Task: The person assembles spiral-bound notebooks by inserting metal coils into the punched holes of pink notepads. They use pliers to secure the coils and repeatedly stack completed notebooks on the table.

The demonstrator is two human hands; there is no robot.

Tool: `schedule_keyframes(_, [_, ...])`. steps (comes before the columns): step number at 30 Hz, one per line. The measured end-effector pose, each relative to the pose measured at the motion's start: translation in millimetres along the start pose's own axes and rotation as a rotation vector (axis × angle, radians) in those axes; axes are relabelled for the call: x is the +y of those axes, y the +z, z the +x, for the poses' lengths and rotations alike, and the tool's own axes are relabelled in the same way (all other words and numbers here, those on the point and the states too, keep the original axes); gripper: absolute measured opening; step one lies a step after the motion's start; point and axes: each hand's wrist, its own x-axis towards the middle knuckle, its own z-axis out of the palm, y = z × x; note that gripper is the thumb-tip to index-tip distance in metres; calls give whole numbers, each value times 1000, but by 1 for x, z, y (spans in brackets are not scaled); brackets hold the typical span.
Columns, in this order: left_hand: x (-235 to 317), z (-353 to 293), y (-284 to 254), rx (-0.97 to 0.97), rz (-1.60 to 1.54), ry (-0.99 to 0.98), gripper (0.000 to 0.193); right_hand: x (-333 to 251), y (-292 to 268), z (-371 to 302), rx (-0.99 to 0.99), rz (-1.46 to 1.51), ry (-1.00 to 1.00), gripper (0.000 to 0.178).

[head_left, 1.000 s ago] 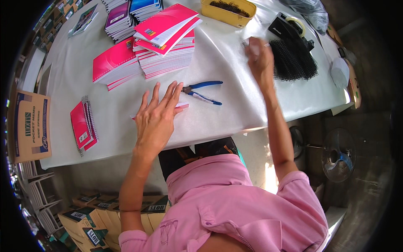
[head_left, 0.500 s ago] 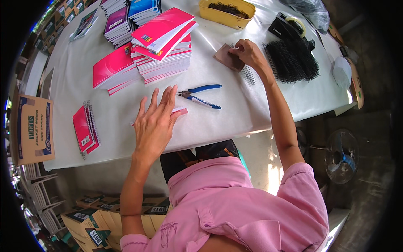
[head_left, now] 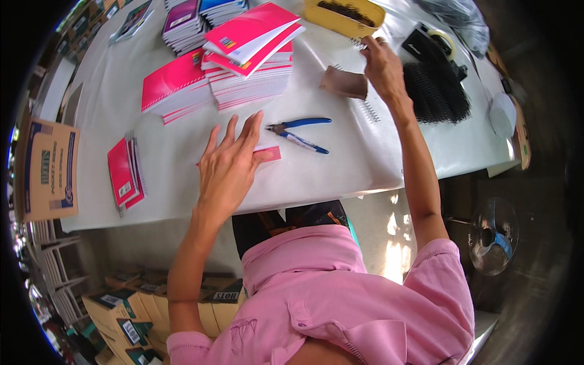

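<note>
My left hand point(head_left: 230, 161) rests with fingers spread over a small pink-covered notebook point(head_left: 272, 154), most of which it hides. Just beyond its fingertips lie blue-handled cutting pliers point(head_left: 298, 128), jaws toward the hand. My right hand point(head_left: 385, 73) is reached out, thumb and fingers pinched; a short dark spiral coil point(head_left: 357, 42) shows at the fingertips. Beneath and left of that hand sits a curved brown piece point(head_left: 345, 83). One loose spiral coil point(head_left: 369, 112) lies on the table by the wrist. A bundle of black coils point(head_left: 435, 94) stands to the right.
Stacks of pink notebooks point(head_left: 249, 79) fill the far middle, with purple and blue ones behind. A yellow tub point(head_left: 340, 23) holds dark coils. Bound pink notebooks point(head_left: 125, 173) lie left, beside a carton point(head_left: 52, 170). A black tape dispenser point(head_left: 423, 42) stands far right.
My right hand has lifted off the brown piece and moved farther away, toward the yellow tub, with a coil in its fingers. My left hand stays on the notebook. The whole view has shifted slightly.
</note>
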Motion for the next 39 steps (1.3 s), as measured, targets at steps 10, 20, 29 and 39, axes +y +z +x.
schedule_keyframes(10, [-7,4,7,-2,61,15,62,-134,-44,-59,-540,950,9,20])
schedule_keyframes(20, [-10,4,5,2,37,35,60,-127,-47,-42,-906,1049,28,13])
schedule_keyframes(29, [-10,5,4,-28,29,26,60,-131,-38,-53,-676,819,-275,22])
schedule_keyframes(39, [-8,5,2,-58,29,3,65,-150,-55,-53,-574,620,-274,21])
